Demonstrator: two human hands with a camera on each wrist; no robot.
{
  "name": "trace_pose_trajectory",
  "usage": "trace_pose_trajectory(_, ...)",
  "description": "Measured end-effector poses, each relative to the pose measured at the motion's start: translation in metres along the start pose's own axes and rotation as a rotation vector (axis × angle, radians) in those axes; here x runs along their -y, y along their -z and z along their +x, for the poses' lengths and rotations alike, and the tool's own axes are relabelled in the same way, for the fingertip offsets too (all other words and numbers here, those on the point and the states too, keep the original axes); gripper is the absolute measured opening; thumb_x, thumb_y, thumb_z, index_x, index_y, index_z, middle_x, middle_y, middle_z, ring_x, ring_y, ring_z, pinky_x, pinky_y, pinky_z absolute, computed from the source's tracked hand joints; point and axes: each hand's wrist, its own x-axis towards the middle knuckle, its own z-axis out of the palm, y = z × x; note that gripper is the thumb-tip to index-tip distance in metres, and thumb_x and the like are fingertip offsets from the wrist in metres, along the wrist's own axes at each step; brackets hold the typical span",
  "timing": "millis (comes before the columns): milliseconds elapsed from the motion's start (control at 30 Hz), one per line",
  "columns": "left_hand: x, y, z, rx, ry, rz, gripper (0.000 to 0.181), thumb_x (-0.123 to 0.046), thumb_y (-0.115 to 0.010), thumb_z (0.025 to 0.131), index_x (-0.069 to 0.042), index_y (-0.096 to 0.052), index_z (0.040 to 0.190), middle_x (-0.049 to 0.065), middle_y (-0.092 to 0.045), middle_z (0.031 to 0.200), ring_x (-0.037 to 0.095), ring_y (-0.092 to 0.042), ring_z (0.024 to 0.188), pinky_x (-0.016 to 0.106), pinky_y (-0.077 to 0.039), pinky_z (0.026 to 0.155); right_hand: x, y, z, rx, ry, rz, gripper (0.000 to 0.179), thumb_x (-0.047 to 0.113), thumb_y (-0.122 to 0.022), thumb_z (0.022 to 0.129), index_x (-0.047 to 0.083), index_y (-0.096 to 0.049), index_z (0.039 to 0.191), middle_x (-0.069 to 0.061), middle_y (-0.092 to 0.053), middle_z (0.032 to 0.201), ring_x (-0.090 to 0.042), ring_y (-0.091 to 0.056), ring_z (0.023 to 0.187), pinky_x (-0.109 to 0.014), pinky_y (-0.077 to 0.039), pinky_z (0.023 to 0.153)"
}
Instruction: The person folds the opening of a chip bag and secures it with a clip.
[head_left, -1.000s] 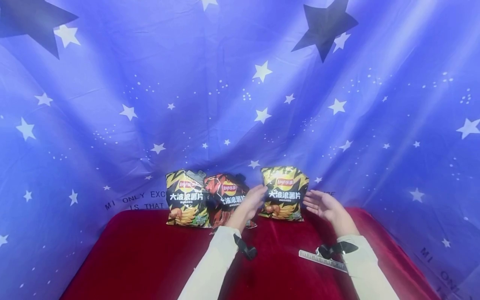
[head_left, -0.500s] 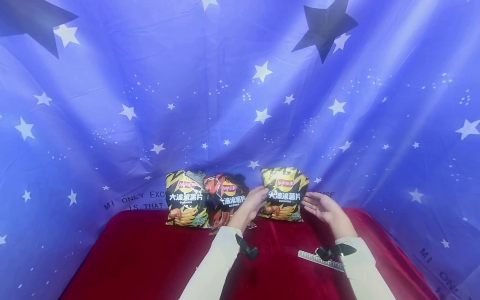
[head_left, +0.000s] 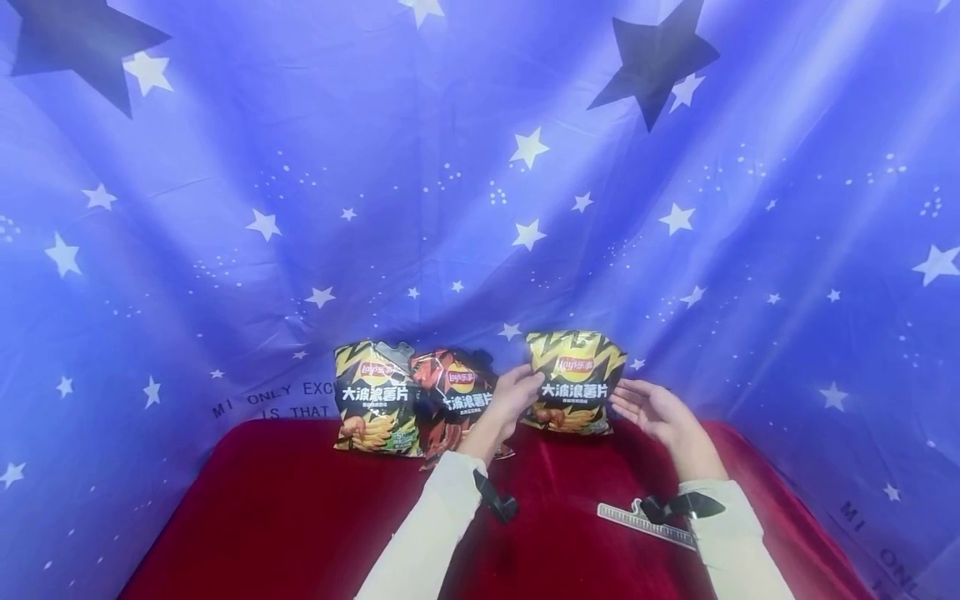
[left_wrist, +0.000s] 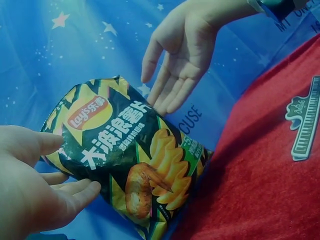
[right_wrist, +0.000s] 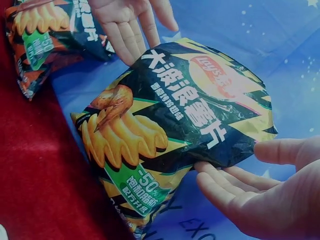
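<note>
A yellow-and-black bag of potato chips (head_left: 573, 387) stands at the back of the red-covered table, between my two hands. My left hand (head_left: 513, 396) is at its left edge, thumb tip and fingertips overlapping the side in the left wrist view, fingers nearly straight. On the opposite side, my right hand (head_left: 651, 410) faces the bag with its palm inward. In the right wrist view the thumb (right_wrist: 277, 151) lies at the bag's edge and the extended fingers (right_wrist: 220, 187) run along its lower side.
Left of my left hand stand a red-and-black chip bag (head_left: 450, 392), partly behind my wrist, and another yellow-and-black chip bag (head_left: 375, 400). A long clip with a piano-key pattern (head_left: 645, 525) lies on the red cloth (head_left: 315, 517). A blue star-patterned curtain (head_left: 420, 208) hangs behind.
The chip bag between my hands has shifted slightly upward and back, its lower edge now higher. Both hands have moved along with it a little; the other bags and the clip stay put.
</note>
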Motion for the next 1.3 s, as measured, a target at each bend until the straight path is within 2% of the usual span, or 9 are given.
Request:
trace_pose_trajectory(267, -0.012, 0.002, -0.007, -0.040, -0.022, 0.013, 0.050, -0.010, -0.068, 0.096, 0.010, -0.052, 0.138, 0.032, -0.063, 0.132, 0.044, -0.065, 0.120, 0.046, -0.054, 0.104, 0.014, -0.005, -0.006, -0.001, 0.045, -0.163, 0.060, 0.012, -0.034, 0.110, -0.018, -0.005, 0.153, 0.006, -0.071, 0.097, -0.007, -0.070, 0.094, -0.031, -0.055, 0.102)
trace_pose_trajectory(367, -0.016, 0.004, -0.010, -0.050, -0.025, 0.030, 0.047, -0.011, -0.070, 0.095, 0.010, -0.056, 0.134, 0.031, -0.066, 0.128, 0.043, -0.069, 0.114, 0.044, -0.057, 0.098, 0.019, -0.007, -0.009, 0.003, 0.042, -0.197, 0.048, 0.011, -0.036, 0.110, -0.018, -0.024, 0.146, 0.004, -0.071, 0.097, -0.008, -0.071, 0.093, -0.031, -0.057, 0.099)
trace_pose_trajectory(467, -0.020, 0.007, -0.013, -0.050, -0.029, 0.057, 0.045, -0.012, -0.073, 0.093, 0.009, -0.059, 0.130, 0.030, -0.069, 0.123, 0.041, -0.072, 0.107, 0.043, -0.060, 0.093, 0.026, -0.011, -0.014, 0.006, 0.029, -0.207, 0.025, 0.009, -0.040, 0.109, -0.006, -0.048, 0.126, 0.000, -0.072, 0.096, -0.011, -0.072, 0.092, -0.032, -0.059, 0.094)
trace_pose_trajectory(633, -0.031, 0.013, -0.019, -0.037, -0.014, 0.096, 0.047, -0.014, -0.075, 0.092, 0.008, -0.060, 0.130, 0.029, -0.070, 0.120, 0.040, -0.074, 0.103, 0.046, -0.059, 0.094, 0.037, -0.021, -0.023, 0.005, 0.005, -0.253, 0.016, 0.009, -0.046, 0.107, 0.009, -0.062, 0.105, -0.003, -0.074, 0.095, -0.016, -0.075, 0.090, -0.030, -0.061, 0.087)
trace_pose_trajectory(900, -0.051, 0.027, -0.026, 0.013, -0.036, 0.164, 0.051, -0.016, -0.073, 0.094, 0.011, -0.055, 0.134, 0.031, -0.068, 0.120, 0.038, -0.074, 0.102, 0.041, -0.061, 0.091, 0.050, -0.036, -0.038, 0.036, 0.036, -0.365, 0.014, 0.008, -0.055, 0.104, 0.003, -0.064, 0.113, -0.005, -0.077, 0.101, -0.017, -0.075, 0.096, -0.030, -0.061, 0.090)
trace_pose_trajectory(1000, -0.062, 0.034, -0.031, 0.063, -0.077, 0.194, 0.050, -0.015, -0.071, 0.095, 0.013, -0.055, 0.133, 0.033, -0.068, 0.121, 0.038, -0.074, 0.101, 0.041, -0.061, 0.089, 0.053, -0.042, -0.043, 0.050, 0.058, -0.437, 0.030, 0.010, -0.056, 0.104, -0.007, -0.058, 0.128, -0.006, -0.077, 0.106, -0.016, -0.075, 0.098, -0.030, -0.060, 0.092)
trace_pose_trajectory(1100, -0.075, 0.041, -0.039, 0.113, -0.096, 0.228, 0.047, -0.016, -0.070, 0.097, 0.013, -0.056, 0.132, 0.032, -0.068, 0.121, 0.036, -0.075, 0.099, 0.045, -0.060, 0.093, 0.056, -0.048, -0.048, 0.060, 0.086, -0.510, 0.051, 0.012, -0.057, 0.104, -0.018, -0.040, 0.142, -0.006, -0.077, 0.109, -0.013, -0.075, 0.098, -0.031, -0.058, 0.094)
trace_pose_trajectory(1167, -0.083, 0.046, -0.045, 0.136, -0.100, 0.234, 0.045, -0.016, -0.069, 0.097, 0.012, -0.057, 0.131, 0.032, -0.068, 0.121, 0.035, -0.075, 0.098, 0.047, -0.058, 0.095, 0.059, -0.054, -0.050, 0.072, 0.108, -0.544, 0.059, 0.012, -0.057, 0.104, -0.022, -0.032, 0.145, -0.004, -0.077, 0.108, -0.012, -0.075, 0.098, -0.031, -0.058, 0.095)
trace_pose_trajectory(1300, -0.099, 0.056, -0.055, 0.154, -0.105, 0.258, 0.043, -0.016, -0.069, 0.097, 0.011, -0.057, 0.129, 0.031, -0.068, 0.121, 0.030, -0.075, 0.094, 0.049, -0.057, 0.096, 0.064, -0.067, -0.055, 0.094, 0.149, -0.559, 0.058, 0.010, -0.057, 0.104, -0.024, -0.032, 0.143, 0.001, -0.077, 0.100, -0.013, -0.076, 0.096, -0.031, -0.058, 0.094)
